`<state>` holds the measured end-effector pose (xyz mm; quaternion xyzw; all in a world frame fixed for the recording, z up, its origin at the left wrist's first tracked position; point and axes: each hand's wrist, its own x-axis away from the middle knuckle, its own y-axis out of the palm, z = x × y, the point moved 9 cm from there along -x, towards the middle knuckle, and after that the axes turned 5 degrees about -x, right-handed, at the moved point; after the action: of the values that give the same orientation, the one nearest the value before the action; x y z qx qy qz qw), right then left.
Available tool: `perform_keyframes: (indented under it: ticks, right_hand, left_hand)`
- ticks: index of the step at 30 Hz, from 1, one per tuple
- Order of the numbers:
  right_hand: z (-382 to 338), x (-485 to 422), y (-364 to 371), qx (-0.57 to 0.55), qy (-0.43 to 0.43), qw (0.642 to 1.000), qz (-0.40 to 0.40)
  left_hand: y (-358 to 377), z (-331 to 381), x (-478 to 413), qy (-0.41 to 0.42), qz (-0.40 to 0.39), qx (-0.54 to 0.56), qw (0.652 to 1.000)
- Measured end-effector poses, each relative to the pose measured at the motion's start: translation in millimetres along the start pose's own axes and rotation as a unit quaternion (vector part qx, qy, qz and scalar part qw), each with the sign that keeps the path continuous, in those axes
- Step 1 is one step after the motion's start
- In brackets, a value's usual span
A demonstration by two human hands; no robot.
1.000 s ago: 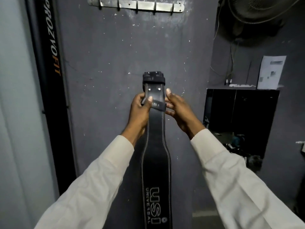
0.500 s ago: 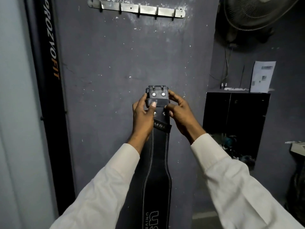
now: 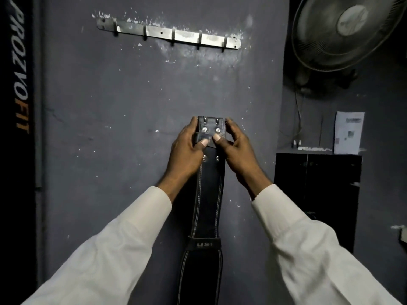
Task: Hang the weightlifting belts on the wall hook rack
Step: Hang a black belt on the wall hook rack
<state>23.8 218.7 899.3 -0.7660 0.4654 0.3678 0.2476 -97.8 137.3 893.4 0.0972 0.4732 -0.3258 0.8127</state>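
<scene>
A black leather weightlifting belt with white stitching and "USI" lettering hangs straight down in front of the grey wall. My left hand and my right hand both grip its buckle end, thumbs pressed on the front just below two metal rivets. A metal hook rack with several hooks is fixed to the wall well above the buckle; nothing hangs on it. The belt's lower end runs out of view at the bottom.
A black banner with "PROZYOFIT" lettering stands at the left. A wall fan is at the upper right. Below it a black cabinet carries a paper sheet leaning on the wall.
Both hands have shifted up along the belt to the buckle end, and the folded strap has straightened. The rack sits lower in view than before.
</scene>
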Motion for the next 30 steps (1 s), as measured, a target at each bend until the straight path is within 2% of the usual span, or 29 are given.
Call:
perform_keyframes:
  ticks: [7,12,16,20,24,27,30]
  right_hand:
    - [-41.0,-141.6,-22.2,0.007,-0.135,0.99,-0.028]
    - [-70.1,-221.5,-32.4,-0.006,-0.217,0.975,-0.049]
    - [-65.0,-266.2,-37.4,-0.017,-0.201,0.977,-0.063]
    - [-20.1,-273.2,-46.1,0.001,-0.138,0.989,-0.056]
    - [22.4,-269.1,-53.1,0.019,-0.137,0.99,-0.004]
    - [26.8,-239.6,-53.5,0.015,-0.143,0.989,0.045]
    - [46.0,-189.3,-46.5,-0.028,-0.078,0.995,0.051]
  left_hand:
    - [22.3,37.6,-148.5,0.123,-0.009,-0.051,0.991]
    - [33.6,70.8,-228.0,0.172,-0.006,-0.112,0.979]
    - [45.5,75.3,-266.2,0.179,-0.016,-0.146,0.973]
    - [70.5,36.3,-273.2,0.091,-0.057,-0.151,0.983]
    - [72.4,18.7,-245.4,0.097,-0.003,-0.194,0.976]
    - [65.7,12.0,-222.8,0.1,0.042,-0.146,0.983]
    - [73.8,-6.6,-179.8,0.083,0.03,-0.127,0.988]
